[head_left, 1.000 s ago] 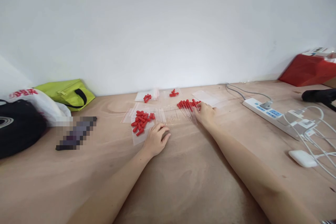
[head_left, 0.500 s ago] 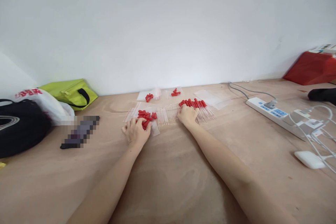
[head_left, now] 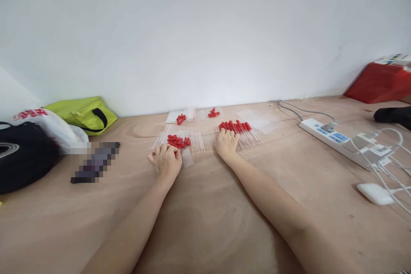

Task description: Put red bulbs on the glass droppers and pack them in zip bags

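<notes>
My left hand rests with bent fingers at the near edge of a loose pile of red pieces; what its fingertips hold, if anything, is hidden. My right hand has its fingers curled together at the near left side of a row of red-tipped sticks, and its fingertips cannot be made out clearly. Between the hands lie thin pale sticks, side by side. Two small groups of red pieces, one on the left and one on the right, lie farther back on clear plastic bags.
Flat clear bags lie behind the right row. A white power strip with cables and a white charger are at the right. On the left are a dark phone-like object, a black bag and a green bag.
My left hand has drawn slightly back from the red pile, showing more of it. My right hand has shifted slightly left. The whole view has moved a little.
</notes>
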A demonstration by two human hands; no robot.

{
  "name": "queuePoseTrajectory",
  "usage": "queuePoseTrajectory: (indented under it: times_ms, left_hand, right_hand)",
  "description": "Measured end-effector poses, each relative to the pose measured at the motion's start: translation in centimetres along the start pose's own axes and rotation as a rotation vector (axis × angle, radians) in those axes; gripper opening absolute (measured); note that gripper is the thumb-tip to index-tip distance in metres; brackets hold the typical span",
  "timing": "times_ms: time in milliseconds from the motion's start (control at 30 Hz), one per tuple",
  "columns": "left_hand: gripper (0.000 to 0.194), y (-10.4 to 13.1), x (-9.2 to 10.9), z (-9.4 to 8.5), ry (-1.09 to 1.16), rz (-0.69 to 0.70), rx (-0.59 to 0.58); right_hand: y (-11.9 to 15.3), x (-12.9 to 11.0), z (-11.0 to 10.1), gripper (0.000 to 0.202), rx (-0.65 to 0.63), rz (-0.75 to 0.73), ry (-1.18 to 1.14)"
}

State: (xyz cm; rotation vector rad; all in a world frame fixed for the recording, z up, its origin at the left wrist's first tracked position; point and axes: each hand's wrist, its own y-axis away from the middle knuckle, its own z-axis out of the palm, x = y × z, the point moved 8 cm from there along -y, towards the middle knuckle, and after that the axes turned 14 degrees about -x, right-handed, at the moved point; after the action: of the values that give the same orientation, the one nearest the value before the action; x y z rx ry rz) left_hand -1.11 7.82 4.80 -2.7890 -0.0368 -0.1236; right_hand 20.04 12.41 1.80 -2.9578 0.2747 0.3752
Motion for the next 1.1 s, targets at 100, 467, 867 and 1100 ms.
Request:
queuePoseTrajectory:
  times_ms: [100, 467, 867, 1100]
  left_hand:
    - [0.016, 0.7, 0.8, -0.9, 0.075, 0.053, 0.075]
    - [0.008, 5.1, 8.9, 1.2, 0.505, 0.693, -0.371]
    - [0.013, 4.5, 8.8, 1.7, 0.622, 0.635, -0.409]
    - [0.017, 4.6, 8.7, 2.0, 0.662, 0.617, -0.453]
  right_hand:
    - [1.1, 0.3, -1.2, 0.031, 0.11, -0.082, -0.057]
    - [9.7, 2.6, -2.2, 0.032, 0.064, -0.762, -0.163]
    - [9.9, 2.8, -2.8, 0.021, -0.008, -0.75, -0.198]
    - [9.9, 3.0, -2.8, 0.021, -0.013, -0.756, -0.205]
